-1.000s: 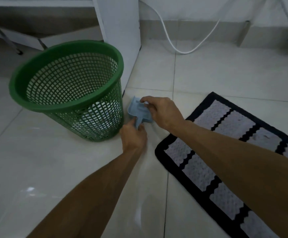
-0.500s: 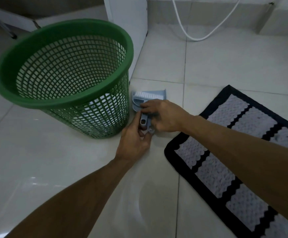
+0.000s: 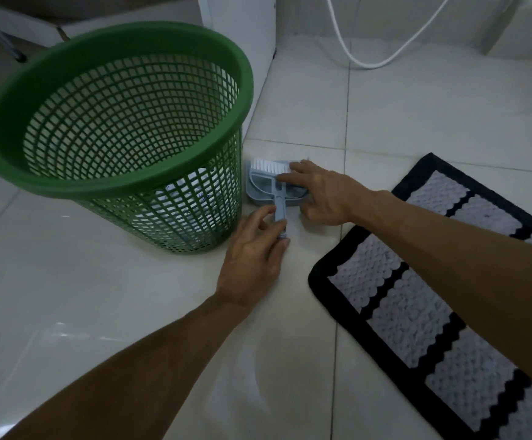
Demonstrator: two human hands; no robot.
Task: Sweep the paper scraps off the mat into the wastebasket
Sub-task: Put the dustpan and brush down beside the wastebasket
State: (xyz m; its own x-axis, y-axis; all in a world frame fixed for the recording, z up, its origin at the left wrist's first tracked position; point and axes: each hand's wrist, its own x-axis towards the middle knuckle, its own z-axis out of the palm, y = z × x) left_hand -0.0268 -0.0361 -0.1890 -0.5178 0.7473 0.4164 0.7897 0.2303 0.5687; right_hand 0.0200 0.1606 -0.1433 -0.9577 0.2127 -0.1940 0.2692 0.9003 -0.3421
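Observation:
A green mesh wastebasket (image 3: 163,182) stands on the tiled floor, with white paper showing through its lower wall. Right beside its base lies a light blue dustpan (image 3: 260,188), flat, with a white-bristled brush (image 3: 266,165) nested in it. My left hand (image 3: 255,252) pinches the end of the handle. My right hand (image 3: 325,195) lies over the pan's right side, fingers on top and thumb at its near rim. The black-and-white mat (image 3: 417,296) lies to the right; I see no scraps on the part in view.
A white cabinet (image 3: 239,36) stands right behind the basket. A white cable (image 3: 363,63) loops on the floor at the back. A metal leg (image 3: 4,42) is at the far left. Glossy tiles cover the foreground.
The dustpan and brush went from tilted up to lying flat on the floor by the basket. My right hand slid from the handle onto the pan's body. My view moved closer.

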